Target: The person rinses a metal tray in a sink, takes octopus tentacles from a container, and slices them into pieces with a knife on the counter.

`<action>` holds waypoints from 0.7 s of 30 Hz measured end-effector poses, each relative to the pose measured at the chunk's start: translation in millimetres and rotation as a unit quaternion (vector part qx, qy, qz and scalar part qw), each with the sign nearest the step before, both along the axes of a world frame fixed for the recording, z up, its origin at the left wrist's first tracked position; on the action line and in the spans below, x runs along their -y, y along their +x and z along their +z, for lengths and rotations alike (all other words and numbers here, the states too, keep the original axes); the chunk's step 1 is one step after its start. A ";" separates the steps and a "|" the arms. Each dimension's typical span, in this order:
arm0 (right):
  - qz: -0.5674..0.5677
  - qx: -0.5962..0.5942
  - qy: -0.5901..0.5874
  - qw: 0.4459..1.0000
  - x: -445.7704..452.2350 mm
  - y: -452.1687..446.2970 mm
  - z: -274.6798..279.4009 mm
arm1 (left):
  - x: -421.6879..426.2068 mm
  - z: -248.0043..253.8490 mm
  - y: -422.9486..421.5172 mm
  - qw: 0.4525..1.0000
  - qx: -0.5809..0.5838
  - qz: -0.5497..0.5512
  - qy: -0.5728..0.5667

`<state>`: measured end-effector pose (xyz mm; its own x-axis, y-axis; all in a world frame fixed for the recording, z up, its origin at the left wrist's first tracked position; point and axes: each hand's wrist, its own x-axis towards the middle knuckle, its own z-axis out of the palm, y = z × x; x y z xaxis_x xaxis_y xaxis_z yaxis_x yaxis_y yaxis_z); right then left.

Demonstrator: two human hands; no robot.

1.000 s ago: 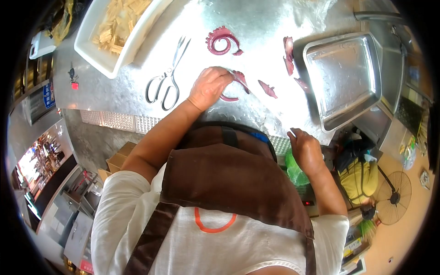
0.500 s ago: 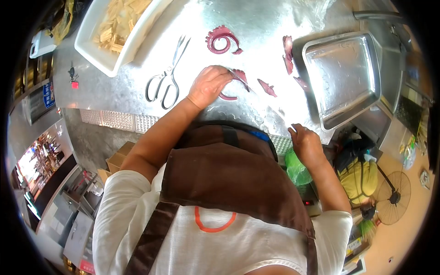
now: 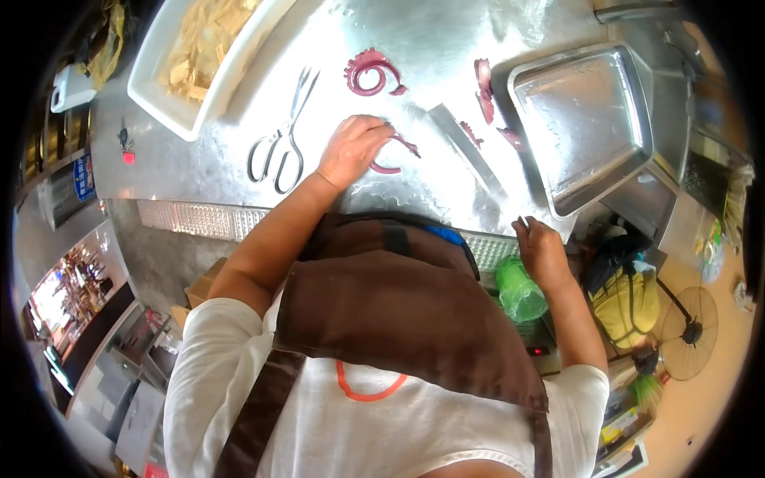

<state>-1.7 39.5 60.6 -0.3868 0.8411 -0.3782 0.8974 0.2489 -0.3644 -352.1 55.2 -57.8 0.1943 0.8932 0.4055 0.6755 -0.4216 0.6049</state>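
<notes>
My left hand (image 3: 355,150) is closed over a purplish-red octopus tentacle (image 3: 408,146) on the metal table, its cut end and curved tip poking out past my fingers. In my right hand (image 3: 543,251), at the table's front edge, is the handle of a knife (image 3: 468,155). Its long flat blade slants across the tabletop, apart from my left hand. Small cut tentacle pieces (image 3: 471,134) lie just beyond the blade. Farther back rests a curled tentacle (image 3: 351,76) with suckers showing. A longer strip (image 3: 484,92) lies near the tray.
Scissors (image 3: 294,150) lie left of my left hand. A white tub (image 3: 190,123) with pale yellow strips stands at the back left. To the right is a rectangular metal tray (image 3: 522,73). A green bag (image 3: 520,288) hangs below the table's front edge.
The knife has moved right, away from my left hand, with a cut piece now beside its blade. Less of the held tentacle shows. The view has shifted slightly.
</notes>
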 end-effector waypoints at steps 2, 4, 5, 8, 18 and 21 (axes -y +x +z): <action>-0.014 -0.075 -0.009 0.997 3.0 1.2 -0.4 | -2.5 1.9 0.8 1.000 -0.011 -0.005 0.002; -0.026 -0.072 -0.026 0.997 4.5 -6.9 2.7 | -1.1 7.0 1.0 0.999 -0.008 0.009 -0.031; -0.045 -0.106 -0.005 0.993 5.9 -10.3 2.7 | 0.7 11.4 2.2 0.999 -0.012 0.011 -0.029; -0.101 -0.128 -0.001 0.987 2.9 -24.3 12.0 | 0.5 24.0 9.5 0.993 -0.042 0.099 -0.041; -0.089 -0.169 0.183 0.965 -60.4 -89.1 -22.4 | 15.1 31.3 12.6 0.968 0.084 0.104 -0.214; -0.063 -0.127 0.192 0.971 -80.2 -114.9 -34.6 | 21.9 48.6 14.1 0.976 0.120 0.116 -0.139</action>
